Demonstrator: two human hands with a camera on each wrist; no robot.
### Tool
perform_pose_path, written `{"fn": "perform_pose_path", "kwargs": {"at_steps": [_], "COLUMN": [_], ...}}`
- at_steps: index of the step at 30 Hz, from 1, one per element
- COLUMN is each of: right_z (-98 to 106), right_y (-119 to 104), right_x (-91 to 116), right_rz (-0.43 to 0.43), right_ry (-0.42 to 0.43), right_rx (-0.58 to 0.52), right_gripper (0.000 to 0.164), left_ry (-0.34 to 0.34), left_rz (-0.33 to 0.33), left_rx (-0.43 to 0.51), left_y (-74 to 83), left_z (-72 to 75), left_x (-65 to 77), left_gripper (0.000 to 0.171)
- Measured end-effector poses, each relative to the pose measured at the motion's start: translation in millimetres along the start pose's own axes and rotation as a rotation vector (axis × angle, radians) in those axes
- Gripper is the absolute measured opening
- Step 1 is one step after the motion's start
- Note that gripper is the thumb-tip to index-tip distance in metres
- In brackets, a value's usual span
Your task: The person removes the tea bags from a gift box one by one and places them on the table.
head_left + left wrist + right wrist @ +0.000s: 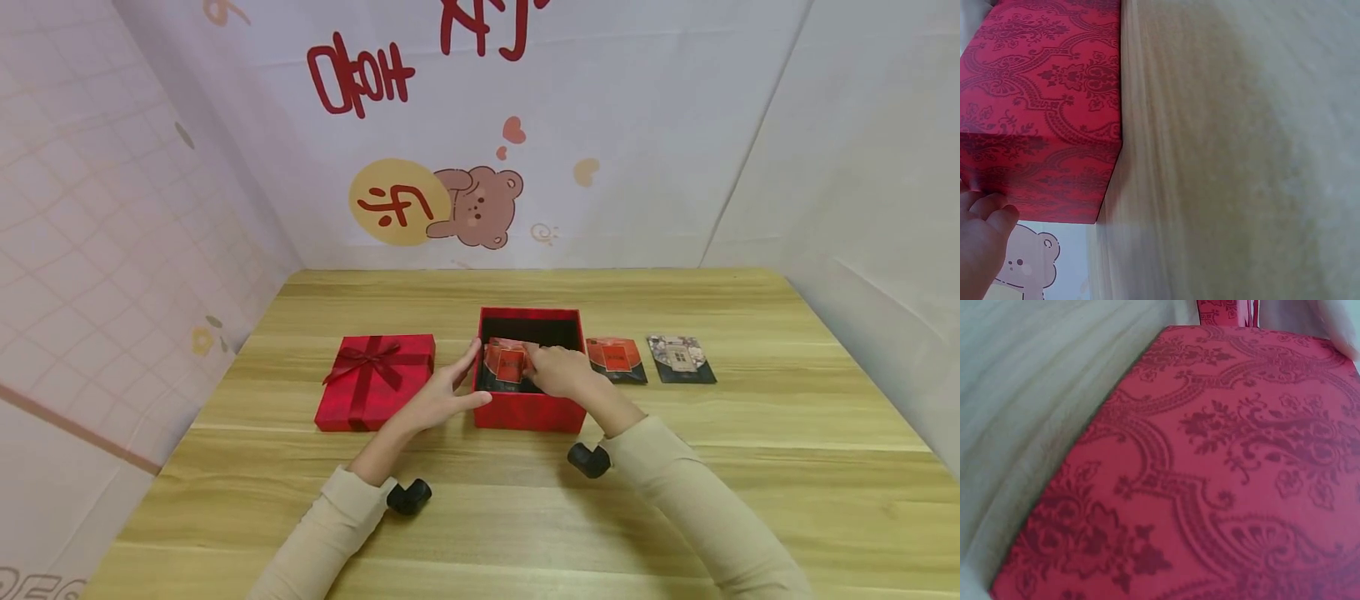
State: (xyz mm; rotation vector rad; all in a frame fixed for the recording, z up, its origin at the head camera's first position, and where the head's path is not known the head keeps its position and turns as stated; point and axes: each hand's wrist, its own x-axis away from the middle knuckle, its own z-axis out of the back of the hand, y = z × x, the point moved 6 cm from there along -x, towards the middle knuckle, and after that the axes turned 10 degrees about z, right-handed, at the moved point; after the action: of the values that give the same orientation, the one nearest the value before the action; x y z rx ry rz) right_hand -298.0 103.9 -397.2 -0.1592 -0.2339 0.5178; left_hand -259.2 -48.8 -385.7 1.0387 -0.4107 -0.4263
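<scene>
In the head view, a red patterned gift box point(528, 412) stands lidless, its dark inside showing. My left hand point(442, 400) spreads at its left side, the thumb by the front rim and the index finger along the left edge. The left wrist view has fingertips point(1000, 215) of that hand against the box wall point(1041, 81). Reaching into the box, my right hand point(561, 371) pinches the right edge of a red and black packet point(512, 365); its fingertips are partly hidden. The box's patterned wall point(1210, 462) fills much of the right wrist view.
The red lid point(375, 383) with a dark red ribbon bow lies left of the box. To the right lie another red and black packet point(617, 360) and a patterned packet point(681, 358). A wooden table point(495, 517) carries everything, against a printed white backdrop point(622, 100).
</scene>
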Motion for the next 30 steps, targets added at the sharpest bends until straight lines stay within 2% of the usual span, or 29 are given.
{"fn": "perform_pose_path", "kwargs": {"at_steps": [6, 10, 15, 23, 30], "right_z": [-8.2, -7.8, -7.1, -8.4, -6.2], "right_y": [4.4, 4.4, 3.2, 3.8, 1.4], "right_x": [-3.5, -5.0, -6.1, -5.7, -4.6], "right_rz": [-0.051, -0.043, -0.031, -0.038, 0.027], "right_ry": [-0.068, -0.037, -0.008, -0.021, 0.018], "right_rx": [-0.130, -0.166, -0.208, -0.235, -0.286], "right_gripper": [0.041, 0.039, 0.045, 0.050, 0.049], "left_ry": [-0.011, -0.010, -0.009, -0.013, -0.021], "left_rz": [-0.006, 0.002, 0.000, 0.000, -0.015], "left_rx": [0.002, 0.000, 0.002, 0.009, 0.012], "left_y": [2.0, 1.3, -0.3, -1.2, -1.7], "left_z": [-1.3, -0.6, 0.6, 0.3, -0.7], "left_x": [0.9, 1.8, 1.9, 1.4, 0.8], "left_gripper": [0.076, 0.077, 0.077, 0.077, 0.076]}}
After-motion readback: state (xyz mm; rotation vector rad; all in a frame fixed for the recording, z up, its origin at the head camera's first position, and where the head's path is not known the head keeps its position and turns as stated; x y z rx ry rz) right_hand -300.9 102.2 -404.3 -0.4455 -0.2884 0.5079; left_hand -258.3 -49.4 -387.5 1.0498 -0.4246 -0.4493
